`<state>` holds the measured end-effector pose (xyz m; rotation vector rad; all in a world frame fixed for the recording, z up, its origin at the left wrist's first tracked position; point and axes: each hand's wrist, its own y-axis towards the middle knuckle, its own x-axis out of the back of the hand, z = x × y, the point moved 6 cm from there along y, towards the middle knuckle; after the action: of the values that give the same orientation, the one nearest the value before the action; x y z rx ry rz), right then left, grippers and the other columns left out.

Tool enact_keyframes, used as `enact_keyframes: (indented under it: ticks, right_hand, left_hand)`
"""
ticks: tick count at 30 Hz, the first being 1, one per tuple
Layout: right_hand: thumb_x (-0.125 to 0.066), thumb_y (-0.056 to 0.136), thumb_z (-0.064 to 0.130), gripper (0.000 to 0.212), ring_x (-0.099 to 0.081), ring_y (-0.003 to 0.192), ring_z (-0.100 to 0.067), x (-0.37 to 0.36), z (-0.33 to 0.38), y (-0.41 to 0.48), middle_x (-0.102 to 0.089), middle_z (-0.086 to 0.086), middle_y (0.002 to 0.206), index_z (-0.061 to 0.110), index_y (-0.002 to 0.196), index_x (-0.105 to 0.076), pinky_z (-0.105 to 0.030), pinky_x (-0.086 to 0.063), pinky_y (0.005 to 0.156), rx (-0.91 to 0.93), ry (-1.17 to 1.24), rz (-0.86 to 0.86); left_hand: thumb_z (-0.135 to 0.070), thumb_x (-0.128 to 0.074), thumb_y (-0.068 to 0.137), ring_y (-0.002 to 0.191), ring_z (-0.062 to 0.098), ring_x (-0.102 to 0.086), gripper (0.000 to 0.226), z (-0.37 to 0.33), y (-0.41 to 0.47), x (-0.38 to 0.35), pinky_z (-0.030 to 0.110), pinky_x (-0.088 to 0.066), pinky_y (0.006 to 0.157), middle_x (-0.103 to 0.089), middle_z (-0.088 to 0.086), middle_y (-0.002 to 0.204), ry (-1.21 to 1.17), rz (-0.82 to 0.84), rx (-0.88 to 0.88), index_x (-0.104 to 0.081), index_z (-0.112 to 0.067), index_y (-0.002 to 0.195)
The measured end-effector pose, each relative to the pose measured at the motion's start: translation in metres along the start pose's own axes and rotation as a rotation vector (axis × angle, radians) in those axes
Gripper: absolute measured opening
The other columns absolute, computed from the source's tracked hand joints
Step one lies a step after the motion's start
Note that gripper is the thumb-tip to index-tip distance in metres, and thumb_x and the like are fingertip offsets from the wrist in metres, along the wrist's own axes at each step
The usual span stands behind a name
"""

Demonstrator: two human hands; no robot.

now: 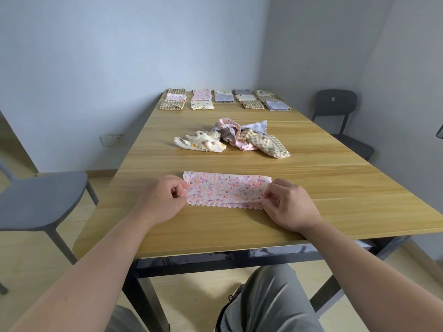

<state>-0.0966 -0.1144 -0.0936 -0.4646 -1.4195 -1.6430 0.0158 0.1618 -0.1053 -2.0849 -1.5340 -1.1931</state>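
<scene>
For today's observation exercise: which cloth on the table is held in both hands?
The pink speckled cloth nearest the person: left hand and right hand pinch its ends; the others lie untouched.

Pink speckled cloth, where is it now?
Head view, centre: the cloth lies flat near the table's front edge, ends pinched by left hand and right hand, crumpled pile beyond.

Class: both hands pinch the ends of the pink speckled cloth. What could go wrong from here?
1. The pink speckled cloth shows a scalloped hem peeking out along its near side; if the left hand and right hand fold again now, the result may be crooked.
2. It lies near the front edge of the table; a pull towards the body might drag it off.
</scene>
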Motion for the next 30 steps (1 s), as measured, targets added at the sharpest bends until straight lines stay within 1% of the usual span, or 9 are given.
enact_keyframes:
  ticks: [2,7,13,17,20,23,26,28,30]
  right_hand:
    - [-0.051,0.077,0.035,0.026,-0.048,0.057,-0.015,0.0,0.0,0.0,-0.052,0.009,0.071,0.013,0.068,-0.062,-0.024,-0.037,0.049,0.003,-0.015,0.008]
    - [-0.052,0.076,0.038,0.03,-0.049,0.059,-0.015,-0.001,0.0,-0.001,-0.053,0.007,0.068,0.012,0.065,-0.061,-0.028,-0.041,0.046,0.006,-0.025,0.028]
    - [-0.052,0.082,0.036,0.032,-0.049,0.063,-0.015,-0.002,-0.001,-0.001,-0.052,0.005,0.064,0.013,0.061,-0.055,-0.03,-0.044,0.047,0.008,-0.069,-0.008]
    - [-0.053,0.087,0.03,0.035,-0.047,0.065,-0.017,0.0,-0.002,0.0,-0.051,0.006,0.059,0.015,0.056,-0.051,-0.031,-0.044,0.053,0.023,-0.126,-0.069]
    - [-0.053,0.087,0.028,0.032,-0.048,0.067,-0.017,-0.003,-0.005,0.0,-0.055,0.004,0.063,0.014,0.058,-0.055,-0.036,-0.048,0.056,0.007,-0.151,-0.053]
    - [-0.055,0.085,0.029,0.022,-0.056,0.083,-0.02,0.0,-0.003,0.006,-0.066,0.004,0.084,0.015,0.074,-0.067,-0.038,-0.05,0.07,-0.014,-0.158,-0.063]
    - [-0.054,0.089,0.024,0.027,-0.061,0.109,-0.024,-0.004,0.021,0.025,-0.071,-0.001,0.111,0.016,0.104,-0.074,-0.042,-0.052,0.091,-0.064,-0.165,-0.032]
    - [-0.051,0.093,0.014,0.04,-0.052,0.13,-0.025,-0.021,0.039,0.041,-0.064,-0.006,0.134,0.011,0.131,-0.064,-0.043,-0.045,0.109,-0.154,-0.131,0.094]
    - [-0.041,0.098,0.009,0.052,-0.032,0.148,-0.023,-0.045,0.048,0.049,-0.045,-0.007,0.155,0.008,0.151,-0.043,-0.038,-0.031,0.12,-0.282,-0.055,0.279]
  left_hand:
    - [-0.005,-0.064,0.085,0.092,-0.009,-0.057,0.02,0.0,-0.001,-0.001,0.009,-0.035,0.065,-0.065,-0.022,0.108,0.043,0.0,-0.016,-0.062,-0.016,0.068]
    - [-0.005,-0.065,0.084,0.096,-0.007,-0.059,0.021,0.0,-0.002,-0.002,0.009,-0.038,0.068,-0.067,-0.018,0.108,0.068,-0.015,-0.059,-0.06,-0.018,0.068]
    - [-0.016,-0.065,0.083,0.085,-0.002,-0.06,0.02,-0.006,-0.003,-0.002,0.022,-0.046,0.068,-0.067,-0.016,0.103,0.129,-0.029,-0.112,-0.058,-0.024,0.067]
    - [-0.036,-0.06,0.091,0.085,0.006,-0.06,0.021,-0.005,-0.003,0.003,0.035,-0.052,0.082,-0.066,-0.015,0.085,0.229,-0.125,-0.117,-0.061,-0.03,0.071]
    - [-0.04,-0.06,0.096,0.097,0.013,-0.061,0.021,-0.008,-0.005,0.009,0.037,-0.047,0.093,-0.069,-0.012,0.096,0.244,-0.227,-0.109,-0.066,-0.026,0.083]
    - [-0.028,-0.06,0.098,0.108,0.019,-0.061,0.011,-0.026,-0.001,0.012,0.038,-0.041,0.1,-0.07,-0.007,0.109,0.247,-0.3,-0.172,-0.07,-0.023,0.098]
    - [-0.019,-0.053,0.099,0.123,0.018,-0.056,0.028,-0.057,0.018,0.0,0.038,-0.041,0.109,-0.065,-0.004,0.129,0.252,-0.214,-0.197,-0.067,-0.02,0.124]
    - [-0.013,-0.048,0.099,0.14,0.017,-0.043,0.045,-0.077,0.03,-0.019,0.041,-0.033,0.119,-0.051,-0.003,0.15,0.285,-0.071,-0.163,-0.053,-0.018,0.144]
    - [-0.009,-0.044,0.098,0.149,0.019,-0.031,0.058,-0.08,0.036,-0.04,0.045,-0.026,0.123,-0.036,-0.002,0.161,0.329,0.039,-0.107,-0.037,-0.018,0.155]
